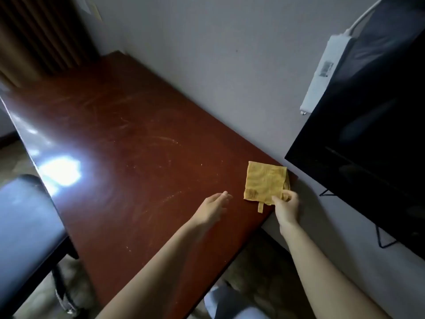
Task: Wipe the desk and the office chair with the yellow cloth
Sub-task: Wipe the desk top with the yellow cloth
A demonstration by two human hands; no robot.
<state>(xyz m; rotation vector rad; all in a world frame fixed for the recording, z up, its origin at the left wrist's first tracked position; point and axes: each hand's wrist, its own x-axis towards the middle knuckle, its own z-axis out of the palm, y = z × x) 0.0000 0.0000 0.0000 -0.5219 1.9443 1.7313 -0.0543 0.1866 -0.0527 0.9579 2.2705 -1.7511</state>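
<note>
at the right hand [286, 208]: yellow cloth [265, 185], folded to a rough square, lying flat on the surface [138, 134] just beyond the fingers. thumb and forefinger pinch its near right corner, and the other fingers are curled. a grip at the corner rather than a palm on the middle reads as a lift or drag to begin, not yet a wiping press. a hanging loop [260, 207] trails off the cloth's near edge, just left of the pinch.

left of that hand, apart from the cloth: left hand [212, 207], fingers straight and together, holding nothing, reaching out over the surface. whether it touches the wood cannot be told. likely placed to steady or flatten the cloth.

under both hands: the surface itself, dark red-brown wood, streaked with pale smears and specks beyond and to the left of the left hand. judged unwiped there. a bright glare patch lies far left.

far left of the left hand, past the surface's edge: office chair [23, 226], dark padded seat, drawn up beside that edge. well apart from the cloth, so judged the later item.

right of and above the right hand: television [368, 134], dark screen, mounted on black brackets against the wall [207, 54]. the cloth lies near its lower corner. a white power strip [322, 70] is fixed to the wall at the screen's far edge.

far beyond the left hand: brown curtain [34, 31].
</note>
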